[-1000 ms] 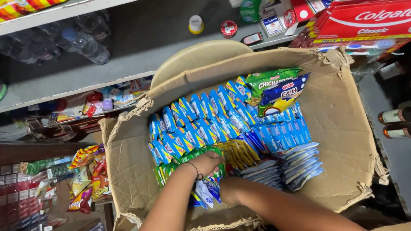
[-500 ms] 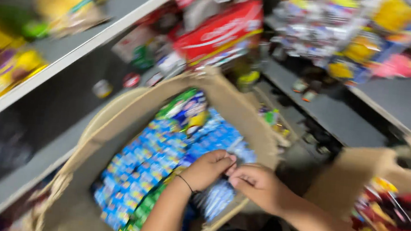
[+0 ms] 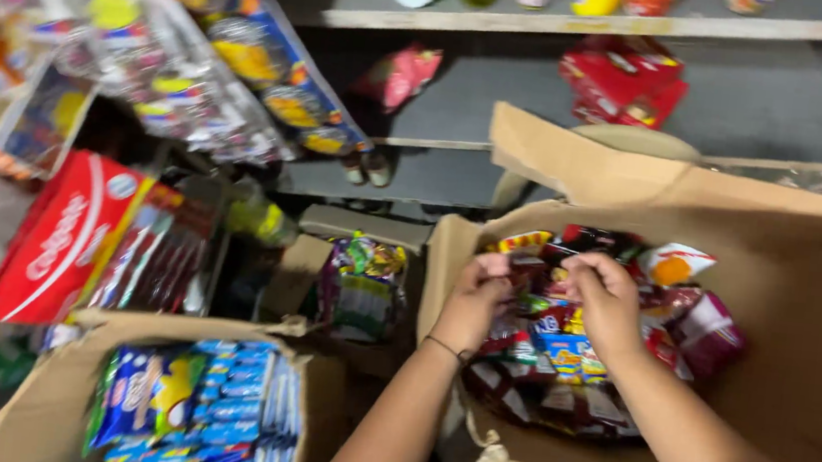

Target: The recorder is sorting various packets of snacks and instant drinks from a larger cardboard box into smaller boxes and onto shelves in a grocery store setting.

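A big cardboard box (image 3: 783, 327) on the right runs off the frame edge; blur hides much of the snack packets (image 3: 570, 357) inside. The left hand (image 3: 472, 302) and right hand (image 3: 605, 302) hover over them, fingers curled narrow, pinching something too blurred to name.

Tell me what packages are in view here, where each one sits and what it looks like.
Mixed snack packets: in the right cardboard box, under the left hand and right hand; red, yellow, white.
Blue wrapped packs: rows in the lower left box.
Red carton: long, leaning at left.
Red packets: shelf, top centre.
Hanging strips of packets: upper left; blue, yellow.
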